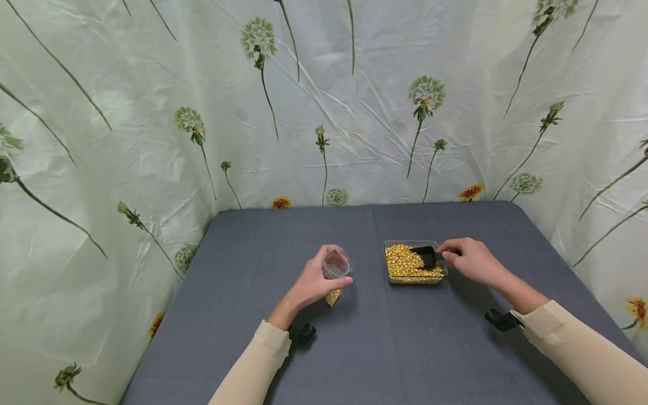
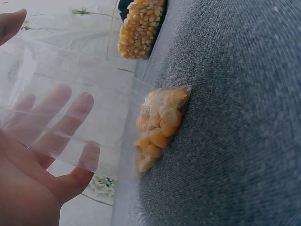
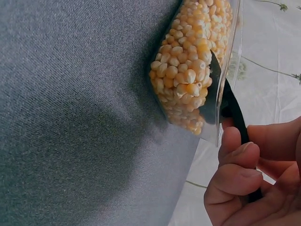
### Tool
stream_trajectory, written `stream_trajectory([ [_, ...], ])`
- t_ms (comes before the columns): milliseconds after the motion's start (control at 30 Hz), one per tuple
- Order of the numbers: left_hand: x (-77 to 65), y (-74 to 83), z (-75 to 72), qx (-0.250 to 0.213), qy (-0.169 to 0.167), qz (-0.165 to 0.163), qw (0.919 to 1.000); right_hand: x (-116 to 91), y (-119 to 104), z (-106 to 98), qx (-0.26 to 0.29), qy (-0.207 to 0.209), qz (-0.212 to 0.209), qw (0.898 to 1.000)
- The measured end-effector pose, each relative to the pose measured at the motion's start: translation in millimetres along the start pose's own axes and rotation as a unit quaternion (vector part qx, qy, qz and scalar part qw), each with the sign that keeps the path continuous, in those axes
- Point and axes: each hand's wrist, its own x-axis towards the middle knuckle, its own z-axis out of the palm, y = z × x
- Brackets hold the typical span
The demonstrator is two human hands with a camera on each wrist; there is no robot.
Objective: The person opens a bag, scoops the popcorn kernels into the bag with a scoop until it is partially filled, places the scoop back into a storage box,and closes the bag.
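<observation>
My left hand (image 1: 315,279) holds a clear plastic bag (image 1: 336,264) by its upper part, thumb on one side and fingers round the other, with its mouth spread. A small heap of yellow corn kernels (image 2: 160,125) fills the bag's bottom, which is at the cloth. To the right, a clear rectangular container (image 1: 415,280) holds many more corn kernels (image 1: 402,260). My right hand (image 1: 473,260) grips the handle of a black scoop (image 1: 426,256), whose head is sunk among the kernels. In the right wrist view, the scoop's handle (image 3: 237,115) passes over the container's rim.
A grey cloth (image 1: 354,349) covers the table under both hands. Behind and at the sides hangs a pale curtain (image 1: 364,112) printed with dandelions. Black wrist straps (image 1: 501,320) show below the sleeves. Between the bag and the container lies a strip of cloth.
</observation>
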Motion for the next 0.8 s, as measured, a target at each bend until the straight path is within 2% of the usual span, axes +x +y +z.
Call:
stream_trajectory([
  [467, 0.5, 1.9, -1.0, -0.018, -0.001, 0.001, 0.9998, -9, -2, -8, 0.014, 0.019, 0.016, 1.000],
  [800, -0.4, 1.7, -3.6, -0.034, -0.003, 0.005, 0.9994, -8, 9, -9, 0.093, 0.000, 0.036, 0.995],
])
